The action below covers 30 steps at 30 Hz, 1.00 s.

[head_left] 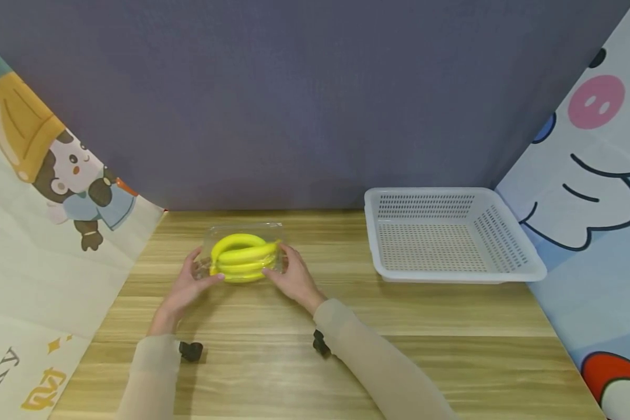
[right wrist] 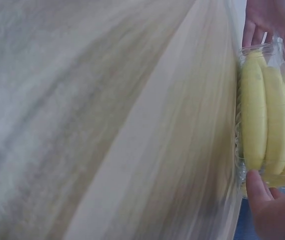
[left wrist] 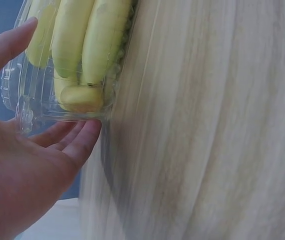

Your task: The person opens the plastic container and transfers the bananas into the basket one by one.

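Two hands on a clear box (head_left: 272, 232) of bananas (head_left: 245, 256).
Head: the box is at the table's (head_left: 273, 356) left, well apart from the basket (head_left: 459, 276); even, light pressure from both ends should keep it level, as thin plastic may buckle. Left wrist: the left hand (head_left: 185, 289) grasps one end, thumb extended along the box, fingertips against the end wall. Right wrist: the right hand (head_left: 296, 280) grasps the opposite end, thumb pressed to it, other fingers mostly hidden.

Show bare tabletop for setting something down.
Bare: wood-grain tabletop between the right hand and white perforated basket, and in front of it. Crowded: around the clear plastic box of yellow bananas, held by that hand and the left hand.
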Each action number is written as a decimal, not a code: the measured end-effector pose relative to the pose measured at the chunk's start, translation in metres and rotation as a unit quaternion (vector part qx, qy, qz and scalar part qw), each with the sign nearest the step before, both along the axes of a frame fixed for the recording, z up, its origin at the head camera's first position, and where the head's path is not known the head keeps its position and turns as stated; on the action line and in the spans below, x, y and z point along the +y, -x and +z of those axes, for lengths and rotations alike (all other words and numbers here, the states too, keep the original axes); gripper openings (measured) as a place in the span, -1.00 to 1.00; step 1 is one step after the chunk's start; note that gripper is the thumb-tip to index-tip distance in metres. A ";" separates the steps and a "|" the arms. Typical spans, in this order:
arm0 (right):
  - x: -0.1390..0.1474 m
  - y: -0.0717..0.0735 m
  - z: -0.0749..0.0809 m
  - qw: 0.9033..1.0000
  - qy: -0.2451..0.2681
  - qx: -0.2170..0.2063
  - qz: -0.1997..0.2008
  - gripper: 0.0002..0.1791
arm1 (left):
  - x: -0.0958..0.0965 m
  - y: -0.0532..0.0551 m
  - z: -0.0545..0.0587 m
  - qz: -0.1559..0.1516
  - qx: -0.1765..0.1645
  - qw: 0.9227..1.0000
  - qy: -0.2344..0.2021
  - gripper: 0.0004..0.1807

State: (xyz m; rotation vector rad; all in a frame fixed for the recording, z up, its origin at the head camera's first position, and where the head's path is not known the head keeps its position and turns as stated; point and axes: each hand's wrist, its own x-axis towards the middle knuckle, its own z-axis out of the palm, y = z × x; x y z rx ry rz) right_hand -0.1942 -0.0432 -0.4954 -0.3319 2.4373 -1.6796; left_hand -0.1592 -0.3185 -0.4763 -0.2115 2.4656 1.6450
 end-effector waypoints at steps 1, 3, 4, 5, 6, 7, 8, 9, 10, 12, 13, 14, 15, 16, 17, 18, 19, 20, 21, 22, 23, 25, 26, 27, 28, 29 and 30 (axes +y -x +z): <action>0.000 0.000 0.000 1.000 0.000 0.000 0.000 -0.09 | 0.000 0.001 -0.002 -0.001 0.002 1.000 0.001 0.20; 0.001 -0.001 0.000 1.000 0.000 0.002 -0.003 -0.10 | 0.000 0.001 -0.003 -0.001 0.004 1.000 0.000 0.21; 0.001 -0.001 0.000 1.000 -0.002 0.004 -0.005 -0.10 | 0.000 0.001 -0.003 -0.003 0.004 1.000 0.000 0.21; 0.001 -0.001 0.000 1.000 -0.003 0.006 -0.007 -0.10 | 0.001 0.001 -0.003 -0.004 0.004 1.000 0.000 0.22; 0.001 -0.002 0.000 1.000 -0.003 0.008 -0.008 -0.10 | 0.001 0.001 -0.003 -0.005 0.004 1.000 0.000 0.22; 0.002 -0.002 -0.001 1.000 -0.004 0.010 -0.010 -0.10 | 0.002 0.001 -0.002 -0.005 0.003 1.000 0.000 0.22; 0.002 -0.002 -0.001 1.000 -0.004 0.012 -0.012 -0.11 | 0.003 0.000 -0.001 -0.006 0.002 1.000 0.002 0.22; 0.003 -0.002 -0.001 1.000 -0.004 0.013 -0.013 -0.11 | 0.003 0.000 -0.001 -0.007 0.002 1.000 0.003 0.22; 0.003 -0.002 -0.001 1.000 -0.002 0.014 -0.014 -0.11 | 0.004 0.000 0.000 -0.008 0.002 1.000 0.003 0.22; 0.005 -0.002 -0.002 1.000 0.002 0.014 -0.014 -0.12 | 0.006 0.000 0.000 -0.009 0.004 1.000 0.003 0.22; 0.006 -0.002 -0.002 1.000 0.004 0.014 -0.015 -0.12 | 0.007 0.000 0.000 -0.011 0.006 1.000 0.002 0.22; 0.007 -0.002 -0.001 1.000 0.006 0.013 -0.016 -0.12 | 0.008 0.000 0.000 -0.013 0.008 1.000 0.002 0.21; 0.008 -0.002 -0.001 1.000 0.006 0.013 -0.017 -0.13 | 0.010 0.000 -0.001 -0.015 0.011 1.000 -0.001 0.21; 0.009 -0.003 -0.001 1.000 0.006 0.013 -0.018 -0.13 | 0.011 0.000 -0.001 -0.016 0.014 1.000 -0.003 0.21; 0.011 -0.003 -0.001 1.000 0.006 0.013 -0.019 -0.13 | 0.012 0.000 -0.001 -0.017 0.017 1.000 -0.005 0.21; 0.012 -0.003 -0.001 1.000 0.006 0.014 -0.021 -0.13 | 0.014 0.000 -0.001 -0.019 0.020 1.000 -0.008 0.20; 0.013 -0.003 -0.001 1.000 0.005 0.015 -0.022 -0.13 | 0.015 0.000 -0.001 -0.021 0.022 1.000 -0.009 0.20; 0.014 -0.003 -0.001 1.000 0.005 0.016 -0.023 -0.13 | 0.016 0.000 -0.001 -0.021 0.023 0.999 -0.009 0.19; 0.015 -0.003 -0.001 1.000 0.004 0.018 -0.023 -0.13 | 0.017 0.000 -0.001 -0.021 0.024 0.999 -0.009 0.19; 0.016 -0.003 -0.001 1.000 0.005 0.019 -0.022 -0.12 | 0.018 0.000 0.000 -0.022 0.025 0.999 -0.009 0.19; 0.017 -0.003 -0.001 1.000 0.004 0.020 -0.023 -0.12 | 0.020 0.000 0.000 -0.022 0.025 0.999 -0.009 0.19; 0.019 -0.003 -0.001 1.000 0.005 0.021 -0.023 -0.12 | 0.022 0.000 0.001 -0.022 0.023 0.999 -0.009 0.18; 0.020 -0.003 -0.001 0.999 0.006 0.022 -0.023 -0.12 | 0.023 0.001 0.001 -0.022 0.023 0.999 -0.010 0.18; 0.021 -0.003 -0.001 0.999 0.006 0.022 -0.023 -0.13 | 0.024 0.001 0.001 -0.022 0.022 0.999 -0.012 0.17; 0.022 -0.003 -0.001 0.999 0.007 0.021 -0.022 -0.13 | 0.025 0.001 0.001 -0.022 0.022 0.999 -0.013 0.17; 0.023 -0.003 -0.001 0.999 0.008 0.022 -0.023 -0.13 | 0.026 0.002 0.001 -0.021 0.021 0.999 -0.013 0.16; 0.024 -0.003 -0.002 0.999 0.009 0.022 -0.023 -0.13 | 0.027 0.002 0.001 -0.021 0.020 0.999 -0.014 0.16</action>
